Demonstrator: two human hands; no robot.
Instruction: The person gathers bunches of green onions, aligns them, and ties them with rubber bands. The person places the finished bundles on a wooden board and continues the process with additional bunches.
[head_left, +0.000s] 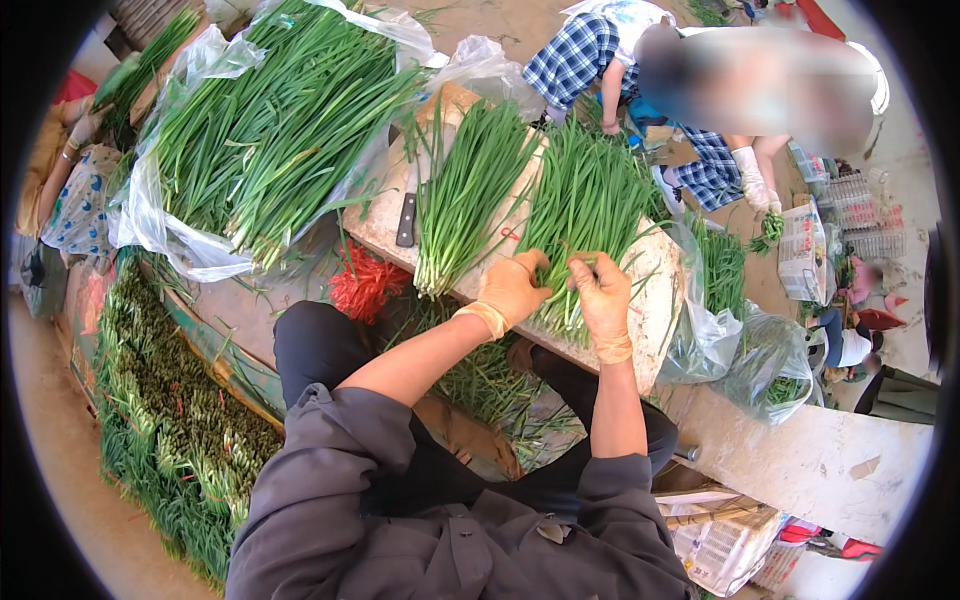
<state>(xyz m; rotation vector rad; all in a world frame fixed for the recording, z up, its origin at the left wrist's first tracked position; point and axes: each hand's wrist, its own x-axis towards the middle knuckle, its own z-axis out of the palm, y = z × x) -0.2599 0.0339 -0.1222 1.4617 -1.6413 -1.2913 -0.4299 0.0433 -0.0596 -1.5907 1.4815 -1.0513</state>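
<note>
Both my hands wear thin, pale orange gloves over the right-hand pile of garlic chives (592, 195) on a worn board (469, 281). My left hand (514, 291) rests at the pile's left side, its thumb and forefinger curled toward the stems. Just right of it, my right hand (602, 292) has its fingers bent together above the same stems. Whether either hand pinches a leaf is too fine to see. A second pile of chives (469, 202) lies to the left, pale ends toward me. Beside that are a black-handled knife (406, 220) and a small red band (510, 233).
Loose chives (300, 127) fill a plastic sheet (180, 244) at upper left. Red ties (364, 281) hang by the board's edge. Tied bundles (180, 390) are stacked at lower left. Plastic bags (772, 360) of greens stand right. Other people work at upper left and upper right.
</note>
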